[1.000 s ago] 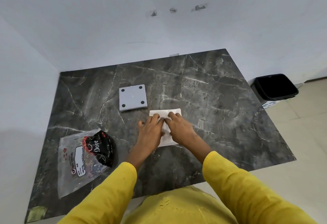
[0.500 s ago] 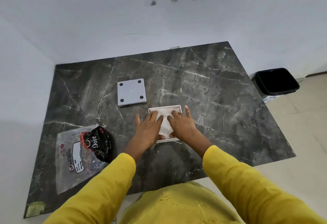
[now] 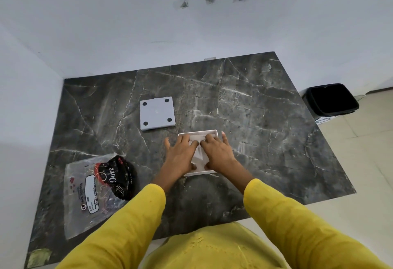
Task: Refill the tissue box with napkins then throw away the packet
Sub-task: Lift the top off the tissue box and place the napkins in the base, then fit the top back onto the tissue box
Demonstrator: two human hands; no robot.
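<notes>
Now, what I see:
Hands: my left hand [image 3: 182, 156] and right hand [image 3: 217, 152] lie flat, fingers spread, pressing napkins [image 3: 199, 154] into the tissue box [image 3: 214, 133].
Packet: packet [image 3: 93, 194], reads "Dove", left of box.
Lid: grey lid [image 3: 157, 113], beyond the box.

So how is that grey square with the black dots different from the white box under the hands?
The grey square panel lies flat, closed-faced and untouched, with four black dots at its corners. The white tissue box is an open tray holding white napkins, with the left hand and right hand pressing in it. Both are square and sit on the dark marble table.
</notes>
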